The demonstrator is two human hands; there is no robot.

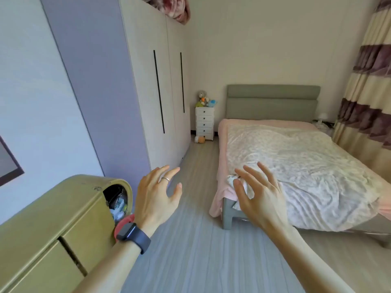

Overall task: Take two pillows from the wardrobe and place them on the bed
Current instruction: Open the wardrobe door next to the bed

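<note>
A tall pale wardrobe (148,85) with shut doors and long dark handles stands along the left wall. The bed (296,166), with a grey headboard, pink sheet and white floral cover, fills the right side. No pillow is in sight. My left hand (156,197), with a ring and a dark watch at the wrist, is raised over the floor with fingers spread and holds nothing. My right hand (258,195) is raised in front of the bed's near corner, fingers apart and empty.
An olive cabinet (53,229) with an open side niche stands at the near left. A white drawer unit (204,123) topped with soft toys sits beside the headboard. A striped curtain (368,81) hangs at the right. A wood floor aisle (196,187) runs between wardrobe and bed.
</note>
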